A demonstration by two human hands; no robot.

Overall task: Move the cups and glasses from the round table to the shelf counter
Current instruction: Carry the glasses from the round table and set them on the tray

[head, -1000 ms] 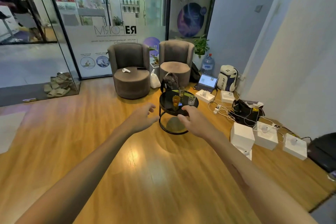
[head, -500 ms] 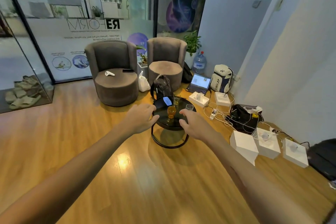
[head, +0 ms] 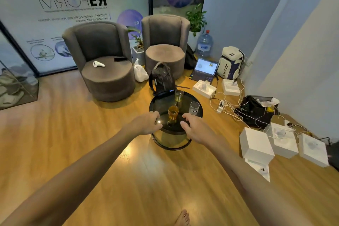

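Centre of frame: round dark glass surface [head: 157, 102] is carrying three glasses: amber-filled glass [head: 173, 112] nearest, pale-yellow one [head: 179, 95] behind it, clear empty one [head: 194, 107] to its right. Left hand [head: 146, 124] and right hand [head: 194, 128] are hovering at the near rim, fingers loosely curled, holding nothing. Two grey armchairs [head: 108, 60] are standing behind.

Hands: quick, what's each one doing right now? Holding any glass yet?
Left hand: fingers loosely curled, holding nothing, near the round table.
Right hand: fingers loosely curled, holding nothing; amber glass not yet touched.
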